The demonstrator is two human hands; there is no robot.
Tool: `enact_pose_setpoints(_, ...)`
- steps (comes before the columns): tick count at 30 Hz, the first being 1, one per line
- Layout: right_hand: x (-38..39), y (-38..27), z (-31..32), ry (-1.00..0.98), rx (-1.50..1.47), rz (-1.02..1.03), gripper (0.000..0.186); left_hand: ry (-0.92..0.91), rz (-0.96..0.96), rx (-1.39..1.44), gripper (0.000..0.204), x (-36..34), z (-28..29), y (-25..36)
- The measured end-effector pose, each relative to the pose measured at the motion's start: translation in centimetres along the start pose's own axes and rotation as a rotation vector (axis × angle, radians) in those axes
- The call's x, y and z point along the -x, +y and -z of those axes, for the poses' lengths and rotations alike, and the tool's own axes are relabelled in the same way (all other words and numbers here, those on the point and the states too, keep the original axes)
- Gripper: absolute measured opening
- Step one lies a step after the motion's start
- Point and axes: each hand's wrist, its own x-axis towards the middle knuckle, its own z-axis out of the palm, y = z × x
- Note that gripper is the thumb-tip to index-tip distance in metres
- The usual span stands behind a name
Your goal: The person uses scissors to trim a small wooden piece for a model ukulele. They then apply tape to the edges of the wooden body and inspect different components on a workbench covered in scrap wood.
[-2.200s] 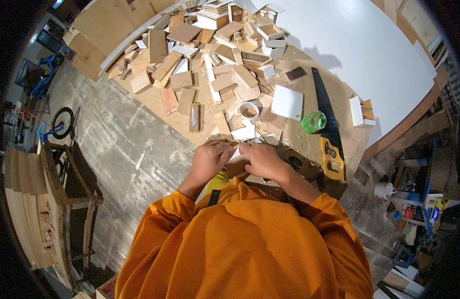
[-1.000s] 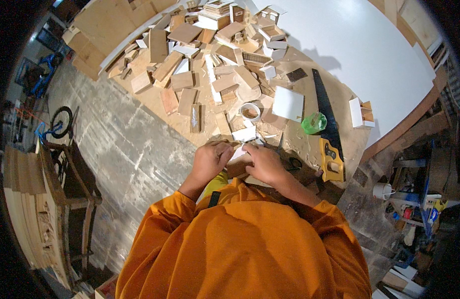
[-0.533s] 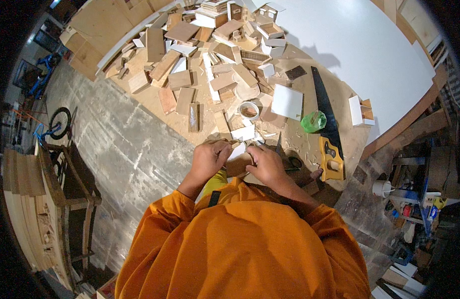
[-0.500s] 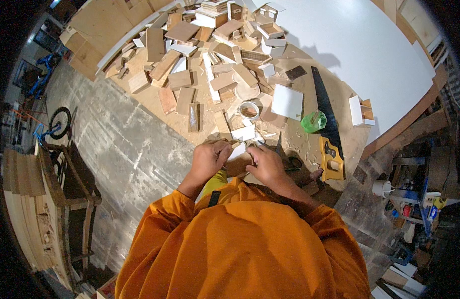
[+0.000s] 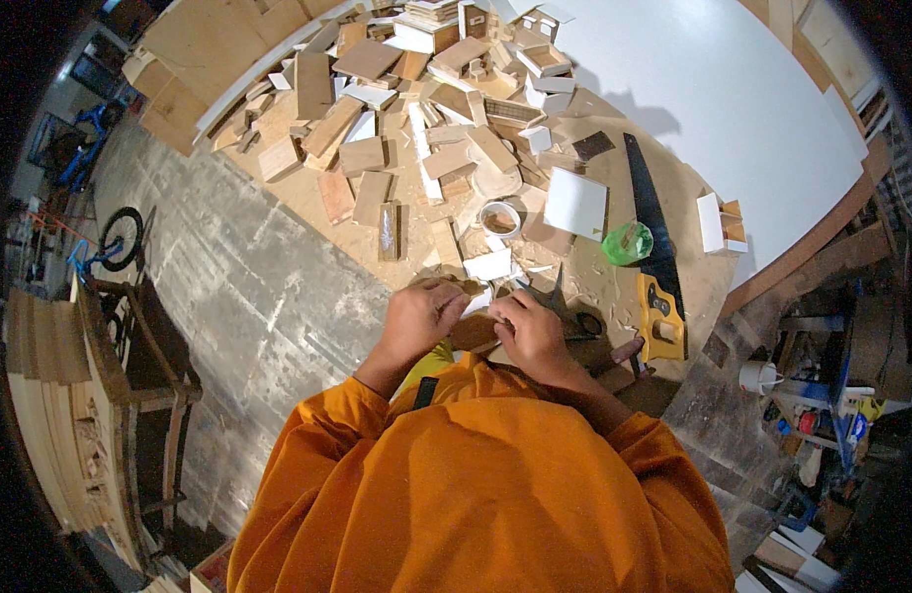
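Piece in work: a small white piece (image 5: 478,299), flat and slim, bright along its upper face, slanting from lower left to upper right. It sits between the two hands, just in front of the orange shirt (image 5: 476,465), over the near edge of the littered board (image 5: 678,198).
Wood beneath: a brown wooden piece (image 5: 470,333) shows below the white one, partly covered by the fingers.
Left hand: the left hand (image 5: 421,316) is at the white piece's left end, fingers curled inward, thumb close to the forefinger.
Right hand: the right hand (image 5: 531,334) is near the right end, knuckles up, fingers bent.
Grip: both look narrow from above, but the fingertips are hidden, so I cannot tell whether either one pinches the piece.
White tub: a round white rim, apparently a tub (image 5: 515,221), stands ahead of the hands with brown showing inside.
Green container: a green container (image 5: 629,255), see-through and round-mouthed, sits against the saw blade (image 5: 646,203); something pale brown shows within.
Open box: a small white box (image 5: 711,229) at the right edge of the board has brown inner faces.
Bucket: a white bucket (image 5: 757,380) stands off to the right, beyond the yellow saw handle (image 5: 651,336).
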Motion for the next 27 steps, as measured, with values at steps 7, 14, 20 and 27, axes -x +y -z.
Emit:
enact_pose_setpoints(7,-0.2,0.2,-0.2,0.043,-0.049,0.055,0.011,0.007,-0.109,-0.045,0.015,0.1,0.0,0.5)
enact_pose_setpoints(14,0.1,0.2,0.0,0.027,-0.115,0.14,0.007,-0.009,-0.136,-0.035,0.015,0.1,0.0,-0.1)
enact_pose_setpoints(20,0.6,0.3,-0.3,0.037,-0.125,0.21,0.004,-0.097,-0.189,-0.044,0.018,-0.2,0.9,-0.5)
enact_pose_setpoints(27,0.2,0.2,-0.3,0.075,-0.101,-0.002,0.009,-0.054,-0.12,-0.045,0.021,0.0,0.0,-0.8)
